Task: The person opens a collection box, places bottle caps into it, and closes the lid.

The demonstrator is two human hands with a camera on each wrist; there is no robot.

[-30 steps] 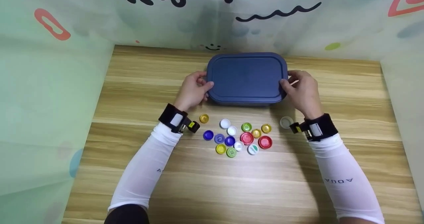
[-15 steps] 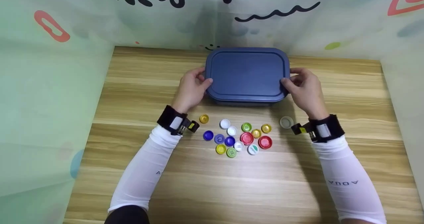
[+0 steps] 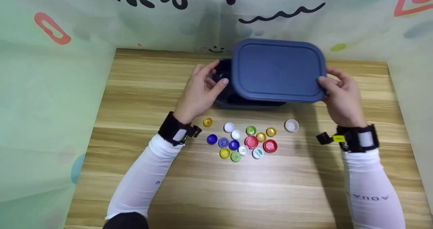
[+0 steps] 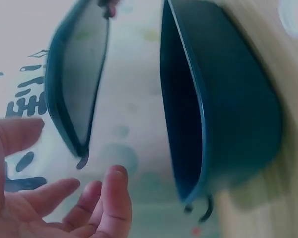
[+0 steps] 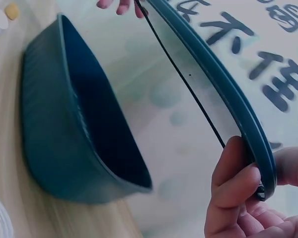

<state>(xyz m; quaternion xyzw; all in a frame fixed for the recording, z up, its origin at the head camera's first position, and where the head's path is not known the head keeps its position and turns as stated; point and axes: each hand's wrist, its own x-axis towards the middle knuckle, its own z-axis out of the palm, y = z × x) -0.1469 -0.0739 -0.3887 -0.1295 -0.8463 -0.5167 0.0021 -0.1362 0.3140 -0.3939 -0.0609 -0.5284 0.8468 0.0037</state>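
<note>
A dark blue lid (image 3: 279, 70) is raised off a matching deep box (image 5: 54, 119) that stands on the table. My right hand (image 3: 343, 93) pinches the lid's right edge, thumb on top and fingers curled under it, as the right wrist view shows. The lid overlaps most of the box in the head view, leaving the box's left end uncovered. My left hand (image 3: 201, 90) is at that left end, its fingers spread and relaxed. In the left wrist view the fingers (image 4: 116, 198) are apart from both lid (image 4: 74, 79) and box (image 4: 238, 99), holding nothing.
Several coloured bottle caps lie in front of the box, among them a red cap (image 3: 270, 146), a blue cap (image 3: 212, 139) and a yellow cap (image 3: 225, 153). A pale cap (image 3: 291, 125) lies apart at the right. A printed curtain (image 3: 189, 26) hangs behind the table.
The lid has come up off the box and shifted right with my right hand. My left hand has let go of its edge, and the box's dark inside now shows at left.
</note>
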